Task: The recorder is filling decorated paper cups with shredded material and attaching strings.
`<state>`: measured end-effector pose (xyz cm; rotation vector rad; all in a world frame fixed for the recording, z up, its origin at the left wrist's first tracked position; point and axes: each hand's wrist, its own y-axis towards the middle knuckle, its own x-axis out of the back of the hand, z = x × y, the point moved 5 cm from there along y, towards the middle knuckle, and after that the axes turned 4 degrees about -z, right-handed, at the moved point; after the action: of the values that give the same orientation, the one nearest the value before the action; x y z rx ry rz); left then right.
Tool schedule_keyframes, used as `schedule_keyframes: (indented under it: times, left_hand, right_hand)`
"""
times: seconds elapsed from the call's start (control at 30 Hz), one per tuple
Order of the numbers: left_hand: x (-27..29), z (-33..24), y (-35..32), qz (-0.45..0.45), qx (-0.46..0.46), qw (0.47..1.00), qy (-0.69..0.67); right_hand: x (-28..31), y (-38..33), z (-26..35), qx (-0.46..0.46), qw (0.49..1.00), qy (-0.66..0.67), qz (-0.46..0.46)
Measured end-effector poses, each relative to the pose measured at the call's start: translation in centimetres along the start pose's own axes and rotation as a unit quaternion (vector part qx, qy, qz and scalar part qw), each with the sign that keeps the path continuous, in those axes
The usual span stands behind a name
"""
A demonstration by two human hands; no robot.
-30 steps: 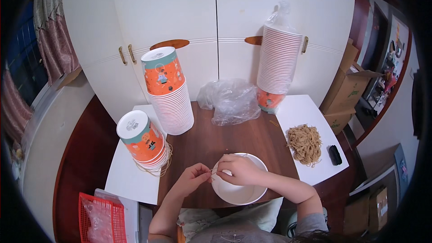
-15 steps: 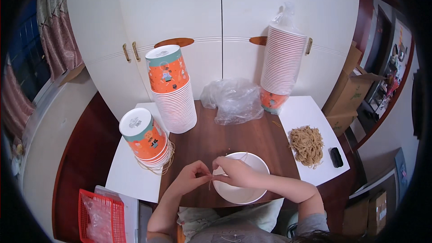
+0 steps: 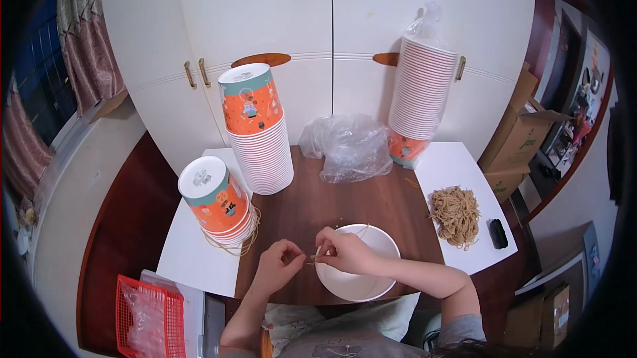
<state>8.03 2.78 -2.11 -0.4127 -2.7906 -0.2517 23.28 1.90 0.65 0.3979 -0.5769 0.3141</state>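
Near the table's front edge stands a white paper bucket [image 3: 363, 284], its open top facing up. Over its left rim is my right hand [image 3: 350, 252], thumb and fingers pinched on a thin tan cord [image 3: 310, 263]. Just left of the bucket, my left hand [image 3: 279, 265] pinches at the same cord, fingertips close to the right hand's. A bit of cord also shows at the bucket's far rim. At the left, a short stack of upside-down orange and green paper buckets [image 3: 215, 207] has several loops of tan cord [image 3: 247, 242] around its base.
Behind stands a taller bucket stack [image 3: 261, 152]. Another stack [image 3: 424, 86], wrapped in clear plastic, rises at the back right, with a crumpled plastic bag [image 3: 355, 149] beside it. A tangled cord pile [image 3: 456, 217] and a small black object [image 3: 497, 233] lie right. A red basket [image 3: 149, 318] sits lower left.
My fingertips have drawn slightly apart, the right hand's fingers now more curled, with a short piece of cord showing between them. The view has shifted slightly.
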Motion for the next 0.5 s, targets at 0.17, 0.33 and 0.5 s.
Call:
schedule_keyframes:
  times: [0.17,0.33,0.5]
  left_hand:
    - [-0.5,0.2,-1.9,-0.053,-0.103,0.989,0.096]
    - [-1.8,1.2,-2.1,-0.115,-0.159,0.973,0.12]
    - [-1.3,1.4,-2.1,-0.176,-0.115,0.973,0.097]
  right_hand:
    - [-0.4,0.4,-0.5,-0.022,0.999,0.036,0.02]
    - [-0.4,0.4,-0.6,-0.033,0.997,0.052,0.038]
    - [-0.4,0.4,-1.0,-0.038,0.997,0.062,0.034]
